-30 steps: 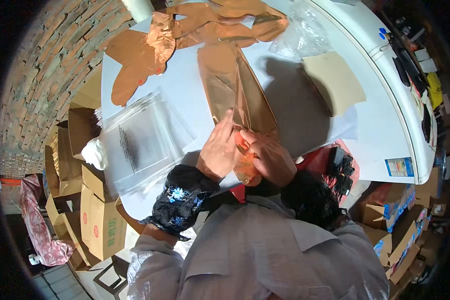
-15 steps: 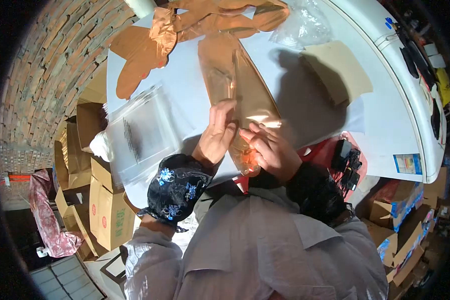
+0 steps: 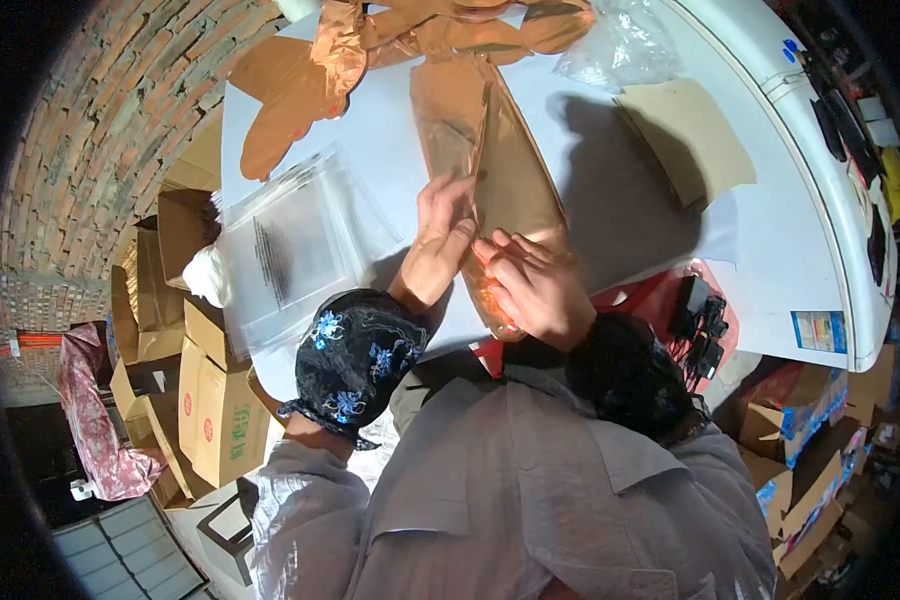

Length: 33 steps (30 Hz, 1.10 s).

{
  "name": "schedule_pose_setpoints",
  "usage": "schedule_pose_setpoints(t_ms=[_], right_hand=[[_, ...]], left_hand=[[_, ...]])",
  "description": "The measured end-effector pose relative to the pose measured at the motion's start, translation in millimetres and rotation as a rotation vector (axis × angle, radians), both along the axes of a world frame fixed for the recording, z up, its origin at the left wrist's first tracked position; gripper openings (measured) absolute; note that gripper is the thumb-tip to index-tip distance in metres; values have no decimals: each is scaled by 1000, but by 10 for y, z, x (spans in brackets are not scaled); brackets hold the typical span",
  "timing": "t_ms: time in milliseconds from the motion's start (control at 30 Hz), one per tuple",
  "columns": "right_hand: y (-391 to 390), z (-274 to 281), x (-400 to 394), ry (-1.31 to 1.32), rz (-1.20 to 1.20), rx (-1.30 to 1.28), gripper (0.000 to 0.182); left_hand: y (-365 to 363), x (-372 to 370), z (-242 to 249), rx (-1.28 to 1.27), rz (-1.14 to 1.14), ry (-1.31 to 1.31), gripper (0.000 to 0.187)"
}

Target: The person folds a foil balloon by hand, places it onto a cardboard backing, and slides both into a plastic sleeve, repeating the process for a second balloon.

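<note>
A long copper-coloured foil piece (image 3: 515, 175) lies folded lengthwise on the white table (image 3: 375, 130), its narrow end toward my body. My left hand (image 3: 438, 240) rests at its left edge, fingers bent and pressed on the foil. My right hand (image 3: 535, 285) is closed around the lower part, thumb and fingertips pinching the crinkled foil. The two hands almost touch. Left of them lies a stack of clear plastic bags (image 3: 290, 250). Flat copper foil shapes (image 3: 290, 90) are spread along the far edge.
A crumpled clear bag (image 3: 625, 45) and a beige sheet (image 3: 670, 140) are on the table's far right. Black adapters with cables (image 3: 698, 325) sit on red material at the near right. Cardboard boxes (image 3: 220, 410) stand at the lower left, others at the lower right.
My right hand has moved slightly up and left along the foil, nearer to my left hand. The whole view has shifted a little.
</note>
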State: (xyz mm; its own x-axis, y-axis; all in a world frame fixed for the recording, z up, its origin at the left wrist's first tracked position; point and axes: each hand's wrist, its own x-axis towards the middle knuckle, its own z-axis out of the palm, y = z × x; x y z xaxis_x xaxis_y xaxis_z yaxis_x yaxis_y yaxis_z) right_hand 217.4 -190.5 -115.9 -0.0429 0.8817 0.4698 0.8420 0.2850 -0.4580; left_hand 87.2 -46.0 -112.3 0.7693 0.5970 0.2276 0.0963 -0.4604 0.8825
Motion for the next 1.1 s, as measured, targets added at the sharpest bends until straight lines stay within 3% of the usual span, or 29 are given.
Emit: schedule_pose_setpoints(t_ms=[100,300,667,767,800,900,1033,1100], right_hand=[[1,-19,-47,8,-6,3,37],[-16,27,-65,7,30,-33,51],[-14,-21,-53,-77,38,12,51],[-2,-20,-56,-77,37,4,51],[-4,-15,-56,-76,37,-2,51],[-4,-11,-62,-73,35,16,50],[-4,-30,-46,-78,40,32,49],[-9,-16,-51,-73,46,23,49]], left_hand=[[65,-15,-92,-136,-10,-48,45],[82,-47,4,-773,-22,-168,45],[95,-23,6,-863,31,-195,40],[138,5,-62,145,-2,-36,39],[114,3,-30,141,-27,-16,41],[144,70,19,534,84,178,48],[217,161,1,823,77,358,55],[278,201,-85,841,79,366,55]])
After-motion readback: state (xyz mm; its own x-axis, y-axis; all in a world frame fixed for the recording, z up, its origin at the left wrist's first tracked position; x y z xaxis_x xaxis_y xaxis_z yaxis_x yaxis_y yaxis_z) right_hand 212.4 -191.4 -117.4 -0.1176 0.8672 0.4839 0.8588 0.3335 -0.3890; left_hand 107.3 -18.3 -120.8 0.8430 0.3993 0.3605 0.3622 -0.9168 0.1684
